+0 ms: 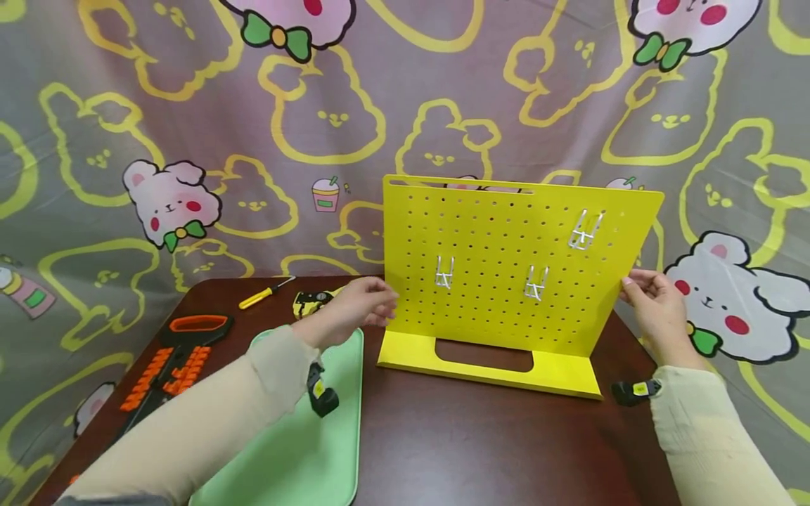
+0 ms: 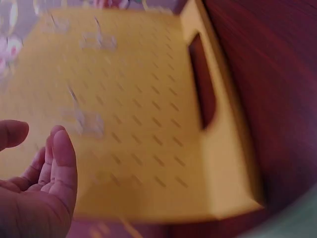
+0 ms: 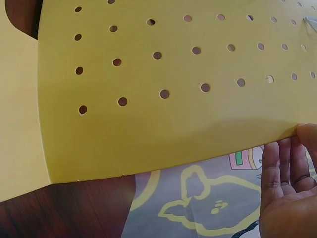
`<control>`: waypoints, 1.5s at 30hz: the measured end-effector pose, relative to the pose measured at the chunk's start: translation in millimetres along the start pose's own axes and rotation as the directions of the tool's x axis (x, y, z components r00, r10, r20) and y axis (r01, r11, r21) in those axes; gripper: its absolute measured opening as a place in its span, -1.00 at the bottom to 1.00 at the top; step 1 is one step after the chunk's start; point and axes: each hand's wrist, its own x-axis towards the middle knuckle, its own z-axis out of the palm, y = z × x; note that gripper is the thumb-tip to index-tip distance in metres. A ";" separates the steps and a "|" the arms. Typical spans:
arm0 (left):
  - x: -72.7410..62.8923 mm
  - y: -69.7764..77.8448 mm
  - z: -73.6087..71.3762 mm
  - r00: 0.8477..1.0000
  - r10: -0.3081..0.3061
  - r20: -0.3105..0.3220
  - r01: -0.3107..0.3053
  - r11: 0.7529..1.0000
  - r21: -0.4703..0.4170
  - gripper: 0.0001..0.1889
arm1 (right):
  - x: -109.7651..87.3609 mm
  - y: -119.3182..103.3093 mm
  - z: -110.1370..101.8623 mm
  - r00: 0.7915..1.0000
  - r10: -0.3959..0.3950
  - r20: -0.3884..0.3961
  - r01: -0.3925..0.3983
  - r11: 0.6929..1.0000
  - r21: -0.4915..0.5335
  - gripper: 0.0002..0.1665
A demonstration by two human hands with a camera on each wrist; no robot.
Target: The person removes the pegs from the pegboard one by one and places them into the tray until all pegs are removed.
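Observation:
A yellow pegboard [image 1: 493, 242] stands upright on its flat base, with three metal hooks on its front, one hook [image 1: 445, 273] being nearest the left side. The right hand [image 1: 661, 316] pinches the board's right edge, thumb on the front and fingers behind, as the right wrist view also shows. By the left edge is the left hand [image 1: 354, 309], fingers loosely bent and thumb apart. In the left wrist view nothing lies between that thumb [image 2: 12, 134] and the fingers, and the board fills the background, blurred.
A green tray [image 1: 297, 450] lies under the left forearm. To its left is a black tool with orange bristle-like rows [image 1: 183, 369]. Farther back lie a yellow-handled screwdriver [image 1: 259, 296] and a yellow-and-black object [image 1: 310, 302], partly covered by the left hand. A patterned curtain [image 1: 354, 126] hangs behind.

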 end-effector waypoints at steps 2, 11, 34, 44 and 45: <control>10.4 24.5 18.2 0.999 0.008 0.043 -0.008 1.000 0.010 -0.70 | -0.5 -0.5 -0.9 1.000 -0.006 -0.003 0.006 1.000 -0.003 -0.86; 45.0 100.7 88.8 0.976 0.081 0.201 -0.079 0.997 -0.022 -0.68 | -1.8 -0.3 -2.1 1.000 -0.015 0.005 0.015 1.000 -0.011 -0.88; 94.4 120.8 220.1 0.989 0.005 0.151 0.046 0.942 -0.334 -0.82 | -3.6 0.6 3.7 1.000 -0.019 -0.009 0.021 0.987 0.158 -0.84; 93.9 118.0 238.0 0.998 0.025 0.054 -0.002 0.919 -0.394 -0.85 | -3.3 -1.3 2.2 1.000 0.000 -0.007 0.000 0.998 0.060 -0.88; 93.3 118.1 238.5 0.998 0.026 0.058 -0.001 0.918 -0.397 -0.85 | -3.2 -1.2 1.6 1.000 0.003 -0.009 -0.002 0.999 0.047 -0.89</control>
